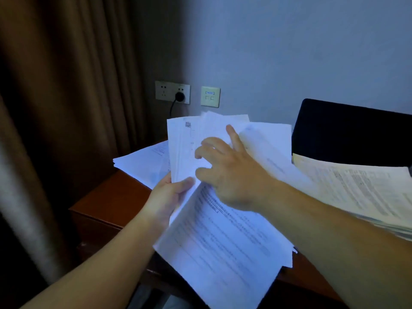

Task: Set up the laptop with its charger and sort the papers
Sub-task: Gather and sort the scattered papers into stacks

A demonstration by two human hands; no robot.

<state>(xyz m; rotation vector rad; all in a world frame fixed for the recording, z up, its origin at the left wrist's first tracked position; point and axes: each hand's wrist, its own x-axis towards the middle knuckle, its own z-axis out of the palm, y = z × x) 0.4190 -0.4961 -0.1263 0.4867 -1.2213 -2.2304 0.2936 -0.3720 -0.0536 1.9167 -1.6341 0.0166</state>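
A sheaf of papers (189, 148) is held upright above the left part of the desk (116, 197), grasped at its lower edge by the left hand (169, 197), whose thumb is curled over the front sheets. The right hand (227, 172) is laid against the front of that sheaf with its fingers spread and bent; whether a sheet is pinched by it cannot be told, since the fingertips are blurred. Below both hands a printed sheet (223, 241) hangs out past the near edge of the desk, its upper edge hidden behind the 2 hands.

A flat stack of papers (142, 163) lies at the far left corner of the desk, jutting slightly over the left edge. Another thick pile of printed pages (356, 190) is spread over the right part of the desk, touching the dark laptop lid (350, 134) that stands open at the far right edge against the wall.

On the wall behind the far left corner, a black plug (179, 96) is seated in a socket plate (172, 92), with its cable (172, 107) running down behind the papers. A smaller wall plate (210, 96) is fixed just beside it. A brown curtain (66, 97) hangs left of the desk.
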